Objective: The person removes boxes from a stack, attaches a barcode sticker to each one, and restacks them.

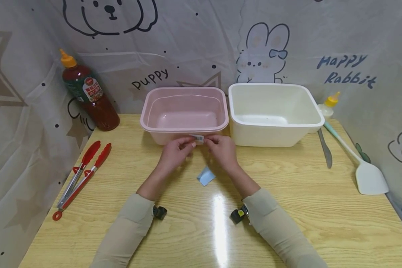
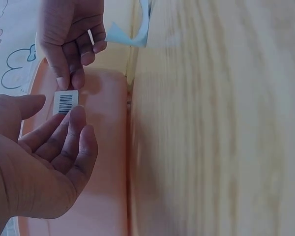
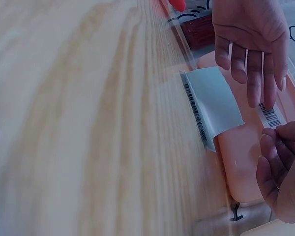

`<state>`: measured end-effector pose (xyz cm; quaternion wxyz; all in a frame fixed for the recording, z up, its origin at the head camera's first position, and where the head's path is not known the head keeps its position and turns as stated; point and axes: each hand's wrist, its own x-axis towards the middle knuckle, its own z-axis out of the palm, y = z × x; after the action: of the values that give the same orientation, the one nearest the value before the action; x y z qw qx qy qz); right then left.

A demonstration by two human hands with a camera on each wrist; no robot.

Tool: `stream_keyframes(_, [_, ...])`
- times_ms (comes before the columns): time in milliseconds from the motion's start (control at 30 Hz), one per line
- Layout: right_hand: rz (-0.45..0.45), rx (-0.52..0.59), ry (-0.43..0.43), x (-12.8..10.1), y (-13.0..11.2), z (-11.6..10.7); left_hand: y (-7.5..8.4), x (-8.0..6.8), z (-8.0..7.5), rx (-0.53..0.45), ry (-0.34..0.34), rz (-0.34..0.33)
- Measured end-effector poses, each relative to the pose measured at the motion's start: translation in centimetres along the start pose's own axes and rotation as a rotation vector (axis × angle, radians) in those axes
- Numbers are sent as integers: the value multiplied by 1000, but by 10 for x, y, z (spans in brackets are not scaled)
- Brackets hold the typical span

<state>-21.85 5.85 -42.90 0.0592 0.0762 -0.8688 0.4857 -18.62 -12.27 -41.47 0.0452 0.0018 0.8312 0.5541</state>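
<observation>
A small white barcode label (image 1: 199, 138) lies against the front wall of the pink bin (image 1: 184, 130), just below its rim. My right hand (image 1: 223, 152) pinches the label's right end between thumb and forefinger. At the other end, my left hand (image 1: 174, 153) touches the label with its fingertips; the left wrist view shows these fingers extended and the thumb (image 2: 33, 105) held apart from them. On the table between my forearms is a curled light-blue piece of paper (image 1: 206, 176). Black bars run along one of its edges in the right wrist view.
A cream bin (image 1: 264, 136) stands right of the pink one. At left are a red sauce bottle (image 1: 90, 96) and red-handled tongs (image 1: 81, 178). At right lie a knife (image 1: 325, 150) and a white spatula (image 1: 371, 178), near a small yellow-capped bottle (image 1: 328, 108). A printed cloth (image 1: 194, 48) hangs behind.
</observation>
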Motion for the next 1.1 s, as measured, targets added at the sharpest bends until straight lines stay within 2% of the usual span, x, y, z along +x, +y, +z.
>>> stream_keyframes(300, [-11, -35, -3, 1, -1, -1, -2, 0, 1, 53, 0, 26])
stream_keyframes(633, [-12, -41, 1, 0, -1, -1, -4, 2, -1, 41, -1, 5])
stream_keyframes(1100, [-6, -46, 9, 0, -1, -1, -3, 1, -3, 59, 26, 15])
